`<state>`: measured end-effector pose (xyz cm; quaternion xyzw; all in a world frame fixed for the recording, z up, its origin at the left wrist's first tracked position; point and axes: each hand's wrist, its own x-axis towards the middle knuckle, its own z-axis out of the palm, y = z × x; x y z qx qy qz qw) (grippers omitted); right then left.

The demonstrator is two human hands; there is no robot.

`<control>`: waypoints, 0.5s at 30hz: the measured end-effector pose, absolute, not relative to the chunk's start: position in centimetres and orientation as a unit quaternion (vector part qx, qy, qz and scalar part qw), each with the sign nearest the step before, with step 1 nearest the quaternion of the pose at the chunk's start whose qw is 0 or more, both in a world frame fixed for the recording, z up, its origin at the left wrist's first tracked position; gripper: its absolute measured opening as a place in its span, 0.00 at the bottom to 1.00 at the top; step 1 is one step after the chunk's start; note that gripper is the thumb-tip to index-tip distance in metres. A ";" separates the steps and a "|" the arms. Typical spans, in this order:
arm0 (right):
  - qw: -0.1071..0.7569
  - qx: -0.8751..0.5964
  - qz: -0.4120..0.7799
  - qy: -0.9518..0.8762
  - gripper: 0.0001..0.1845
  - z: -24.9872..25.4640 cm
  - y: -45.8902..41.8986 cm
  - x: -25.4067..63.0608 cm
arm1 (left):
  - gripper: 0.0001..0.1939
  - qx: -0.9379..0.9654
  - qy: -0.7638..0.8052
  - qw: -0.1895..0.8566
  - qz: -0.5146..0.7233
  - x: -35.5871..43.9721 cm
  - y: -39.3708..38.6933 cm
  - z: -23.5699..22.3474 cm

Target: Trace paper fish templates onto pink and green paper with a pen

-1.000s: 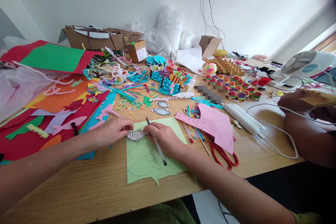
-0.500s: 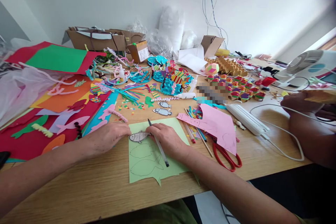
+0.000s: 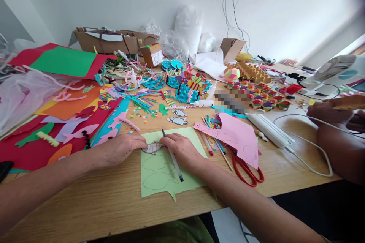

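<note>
My left hand (image 3: 121, 148) presses a grey paper fish cut-out (image 3: 153, 147) flat onto a light green sheet (image 3: 165, 167) on the wooden table. My right hand (image 3: 182, 151) is closed round a pen (image 3: 172, 155), its tip at the fish's right edge. Two pencilled fish outlines show on the green sheet below the cut-out. Two more grey paper fish (image 3: 177, 120) lie just beyond the sheet.
Red scissors (image 3: 246, 171) and a pink foam piece (image 3: 234, 133) lie to the right. Coloured foam sheets (image 3: 57, 114) with fish shapes fill the left. Another person's hands (image 3: 330, 115) work at the far right beside a white fan (image 3: 333, 72) and a cable.
Both hands and the fish cut-out stay almost in place; my left fingers have closed slightly further over the fish. The view has shifted a little.
</note>
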<state>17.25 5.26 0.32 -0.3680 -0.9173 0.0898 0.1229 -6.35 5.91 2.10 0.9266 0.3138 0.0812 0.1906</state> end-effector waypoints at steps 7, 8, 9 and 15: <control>0.117 -0.380 0.091 -0.913 0.08 0.5 5.2 17.2 | 0.19 0.923 0.313 0.203 0.090 -6.6 6.9 2.0; 0.116 -0.380 0.088 -0.913 0.08 0.5 5.1 17.2 | 0.19 0.924 0.309 0.205 0.092 -6.7 7.1 1.9; 0.114 -0.380 0.086 -0.914 0.08 0.5 5.1 17.2 | 0.19 0.925 0.305 0.207 0.092 -6.7 7.2 1.9; 0.110 -0.382 0.078 -0.914 0.08 0.4 5.1 17.2 | 0.19 0.933 0.291 0.195 0.088 -6.8 7.2 1.8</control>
